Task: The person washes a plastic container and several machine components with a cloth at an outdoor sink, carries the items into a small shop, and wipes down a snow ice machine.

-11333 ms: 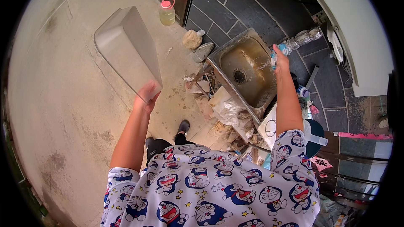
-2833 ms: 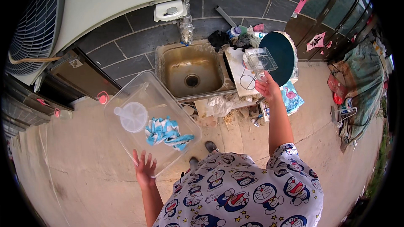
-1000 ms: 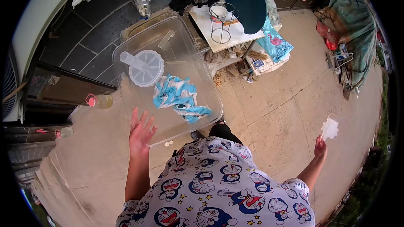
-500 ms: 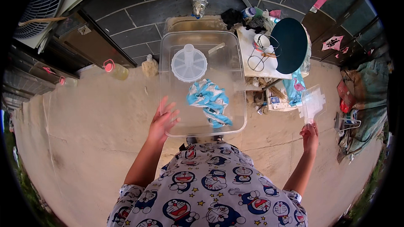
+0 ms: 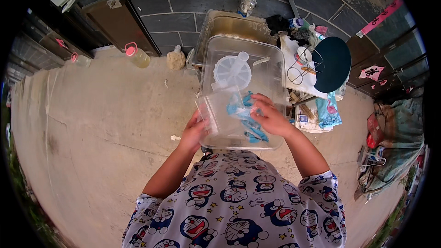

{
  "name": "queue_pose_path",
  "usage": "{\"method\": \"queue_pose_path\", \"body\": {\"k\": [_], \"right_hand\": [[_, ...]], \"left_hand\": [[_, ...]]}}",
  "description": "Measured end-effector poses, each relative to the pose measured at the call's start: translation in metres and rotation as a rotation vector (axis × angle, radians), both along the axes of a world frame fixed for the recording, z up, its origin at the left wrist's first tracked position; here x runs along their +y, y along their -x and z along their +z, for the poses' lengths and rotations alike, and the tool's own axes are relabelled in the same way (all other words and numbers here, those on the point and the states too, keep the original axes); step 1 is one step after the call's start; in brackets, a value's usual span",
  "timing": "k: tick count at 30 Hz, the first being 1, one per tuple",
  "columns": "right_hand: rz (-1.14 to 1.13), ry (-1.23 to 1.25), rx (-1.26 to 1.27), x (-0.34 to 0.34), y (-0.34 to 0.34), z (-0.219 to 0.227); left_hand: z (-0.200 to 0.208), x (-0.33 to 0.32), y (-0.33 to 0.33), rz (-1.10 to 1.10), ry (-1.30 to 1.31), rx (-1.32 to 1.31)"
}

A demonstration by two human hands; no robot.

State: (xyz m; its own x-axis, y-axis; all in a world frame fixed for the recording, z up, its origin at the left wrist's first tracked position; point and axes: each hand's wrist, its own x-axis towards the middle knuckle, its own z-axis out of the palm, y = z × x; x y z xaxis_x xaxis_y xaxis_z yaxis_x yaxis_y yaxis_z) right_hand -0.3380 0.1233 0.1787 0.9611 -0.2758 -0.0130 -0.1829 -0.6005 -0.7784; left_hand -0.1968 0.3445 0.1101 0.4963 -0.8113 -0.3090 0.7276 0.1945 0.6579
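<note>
A clear flat plastic panel (image 5: 220,110) spans between my two hands, tilted above a clear plastic tub. My left hand (image 5: 196,127) grips its left edge, with the fingers partly seen through it. My right hand (image 5: 270,115) is closed on its right end, thumb and fingers bent together. Beneath the panel, a blue and white cloth (image 5: 256,131) lies crumpled in the tub (image 5: 278,138), partly covered by panel and hand. A round white ribbed plastic piece with a central tube (image 5: 233,70) sits farther back in the tub, beside a small pale strip (image 5: 261,61).
The tub rests over a brownish metal sink (image 5: 216,20) by the tiled wall. To the right, a white stand (image 5: 289,48) bears a wire rack and a dark green round lid (image 5: 331,63). Pink-capped jugs (image 5: 138,56) stand on the floor at left; a draped tarp (image 5: 397,124) lies far right.
My right hand has brought the plastic panel from the far right to over the tub. My left hand has taken hold of its other edge. The view has shifted leftward.
</note>
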Motion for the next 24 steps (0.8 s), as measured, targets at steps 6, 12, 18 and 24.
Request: {"method": "queue_pose_path", "body": {"k": [6,12,18,24], "right_hand": [[0.158,0.063,0.112,-0.009,0.005,-0.017],[0.059,-0.031,0.255,-0.006,0.016,0.001],[0.16,-0.039,0.266,-0.002,0.019,0.014],[0.186,-0.196,0.129,-0.015,0.012,0.005]], "left_hand": [[0.006,0.005,-0.004,-0.021,-0.083,0.042],[0.001,0.01,-0.003,-0.054,-0.075,-0.007],[0.007,0.001,0.003,-0.081,-0.061,-0.01],[0.004,0.001,0.002,-0.063,-0.041,-0.018]]}}
